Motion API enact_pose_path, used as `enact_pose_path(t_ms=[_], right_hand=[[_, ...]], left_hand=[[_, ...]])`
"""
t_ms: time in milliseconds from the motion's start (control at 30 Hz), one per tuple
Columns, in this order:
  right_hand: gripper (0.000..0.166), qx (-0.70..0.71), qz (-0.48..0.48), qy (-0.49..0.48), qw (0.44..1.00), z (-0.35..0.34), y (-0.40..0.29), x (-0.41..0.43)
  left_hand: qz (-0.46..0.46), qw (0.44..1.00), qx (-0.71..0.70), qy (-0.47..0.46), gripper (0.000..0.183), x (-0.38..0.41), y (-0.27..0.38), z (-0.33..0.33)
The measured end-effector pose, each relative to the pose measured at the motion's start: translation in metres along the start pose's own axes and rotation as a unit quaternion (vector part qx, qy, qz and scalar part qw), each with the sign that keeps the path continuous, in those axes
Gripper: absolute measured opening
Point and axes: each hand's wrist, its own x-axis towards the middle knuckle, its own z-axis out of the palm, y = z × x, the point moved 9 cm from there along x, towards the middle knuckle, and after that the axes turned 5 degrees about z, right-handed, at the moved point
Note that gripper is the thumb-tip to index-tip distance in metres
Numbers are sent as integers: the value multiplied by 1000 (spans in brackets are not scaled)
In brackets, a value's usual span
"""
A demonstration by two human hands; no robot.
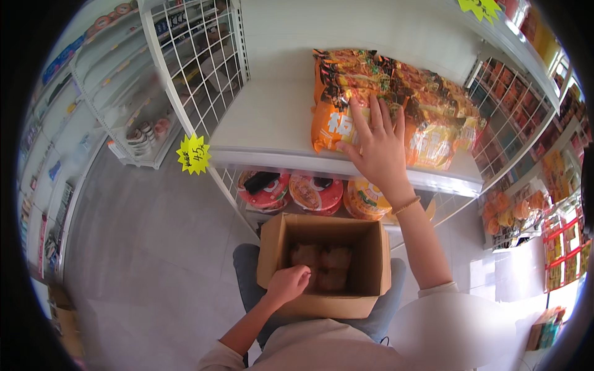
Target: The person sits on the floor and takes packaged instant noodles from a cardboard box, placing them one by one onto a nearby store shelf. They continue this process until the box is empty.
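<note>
My right hand (pixel 381 146) lies with fingers spread against the front of orange packets (pixel 336 121), which look like instant noodles. They stand in rows on a white shelf (pixel 269 113). An open cardboard box (pixel 325 306) rests on my lap, its flaps folded outward. Down inside it are several packets (pixel 335 257), dim and hard to make out. Over the near left rim of the box, my left hand (pixel 290 282) is curled with its fingers closed, and nothing shows in it.
Below the shelf stand red noodle bowls (pixel 316 192) and a yellow bowl (pixel 366 199). White wire-mesh panels (pixel 199 65) flank the shelf on both sides. A yellow star-shaped price tag (pixel 193 154) hangs at its left corner. Stocked shelving (pixel 116 69) lines the left aisle.
</note>
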Motion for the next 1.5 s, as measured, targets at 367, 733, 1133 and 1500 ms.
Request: enact_pose_path(t_ms=[367,733,1133,1500], right_hand=[[37,306,123,44,943,-55,-14,-116],[27,303,305,-376,821,49,-52,-352],[35,282,302,-477,776,66,-60,-371],[37,277,304,-515,752,72,-62,-370]], left_hand=[[-14,1000,9,-10,7,1,-1,0],[-25,993,42,-108,10,41,-5,29],[-112,896,220,-368,31,128,-155,182],[-289,943,10,-164,43,75,-345,245]])
